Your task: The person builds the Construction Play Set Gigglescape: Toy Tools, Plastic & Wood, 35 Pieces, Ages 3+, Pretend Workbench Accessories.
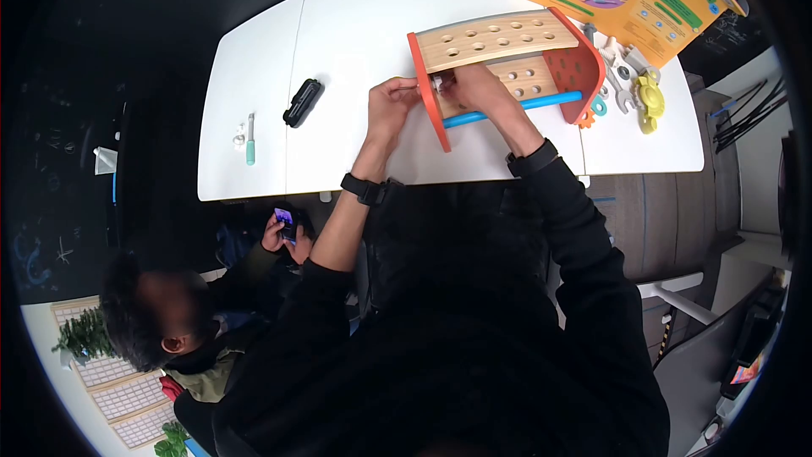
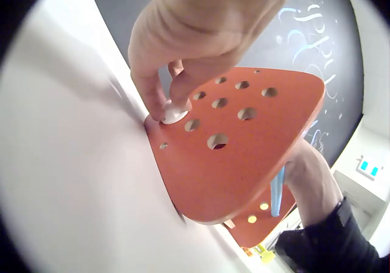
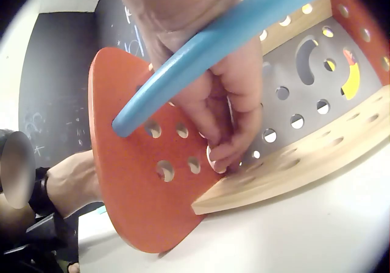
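Note:
A toy bench with red perforated side panels (image 2: 225, 175), wooden slats (image 1: 499, 38) and a blue rod (image 3: 201, 48) stands on the table. At the outer face of its left panel, my left hand (image 1: 390, 110) pinches a white round piece (image 2: 175, 112) against a hole, as the left wrist view shows. My right hand (image 1: 484, 93) reaches over the blue rod into the bench; its fingers (image 3: 228, 145) pinch a small whitish piece (image 3: 213, 161) at the inner face of the same panel, mostly hidden by the fingers.
Left on the white table (image 1: 245, 59) are a black case (image 1: 303, 102) and a teal-handled screwdriver (image 1: 250, 144) beside small white pieces. To the right lie grey tools (image 1: 624, 98), a yellow-green piece (image 1: 650, 100) and an orange box (image 1: 626, 0). A seated person (image 1: 169, 313) holds a phone.

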Action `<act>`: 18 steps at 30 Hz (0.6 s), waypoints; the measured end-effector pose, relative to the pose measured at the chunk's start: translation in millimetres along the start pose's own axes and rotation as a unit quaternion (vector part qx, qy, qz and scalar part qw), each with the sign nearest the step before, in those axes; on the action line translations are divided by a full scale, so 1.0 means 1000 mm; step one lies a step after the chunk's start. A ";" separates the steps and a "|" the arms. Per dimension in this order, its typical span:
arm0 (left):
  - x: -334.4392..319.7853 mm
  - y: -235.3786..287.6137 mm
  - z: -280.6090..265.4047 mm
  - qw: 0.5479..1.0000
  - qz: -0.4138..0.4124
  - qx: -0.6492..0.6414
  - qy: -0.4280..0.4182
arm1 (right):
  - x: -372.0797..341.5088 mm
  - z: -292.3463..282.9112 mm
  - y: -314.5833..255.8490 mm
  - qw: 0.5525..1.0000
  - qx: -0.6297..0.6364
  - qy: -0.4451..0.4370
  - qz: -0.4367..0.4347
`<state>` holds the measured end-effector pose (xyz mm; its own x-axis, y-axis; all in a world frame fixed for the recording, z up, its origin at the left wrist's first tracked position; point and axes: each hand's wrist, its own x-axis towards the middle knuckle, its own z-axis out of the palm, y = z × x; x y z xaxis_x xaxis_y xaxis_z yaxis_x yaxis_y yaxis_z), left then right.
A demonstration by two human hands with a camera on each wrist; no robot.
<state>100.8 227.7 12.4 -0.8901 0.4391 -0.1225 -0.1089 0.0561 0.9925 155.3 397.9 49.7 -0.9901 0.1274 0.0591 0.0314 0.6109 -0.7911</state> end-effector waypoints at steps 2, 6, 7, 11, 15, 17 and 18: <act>0.000 -0.002 -0.001 1.000 -0.002 0.005 0.002 | 0.003 0.004 0.005 1.000 0.010 0.002 0.002; 0.005 -0.006 -0.002 1.000 -0.007 -0.011 0.009 | 0.003 -0.002 0.005 0.994 0.063 -0.055 0.064; 0.006 -0.008 -0.003 1.000 -0.007 -0.010 0.008 | 0.003 -0.005 0.002 0.994 0.064 -0.054 0.065; 0.010 -0.014 -0.006 1.000 0.018 0.002 0.009 | -0.003 -0.010 -0.010 0.981 0.068 -0.116 0.143; 0.007 -0.011 -0.004 1.000 0.017 0.002 0.008 | -0.007 -0.005 -0.005 0.996 0.017 -0.015 0.081; 0.006 -0.008 -0.003 1.000 0.011 -0.001 0.010 | -0.005 0.003 0.007 0.999 0.024 0.019 0.013; 0.006 -0.008 -0.003 1.000 0.007 -0.005 0.011 | -0.004 0.006 0.012 0.997 0.031 0.054 -0.055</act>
<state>95.2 227.2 4.0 -0.9009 0.4200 -0.1090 -0.1007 0.0421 0.9940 158.4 399.6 36.4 -0.9666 0.1479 0.2091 -0.0873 0.5770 -0.8121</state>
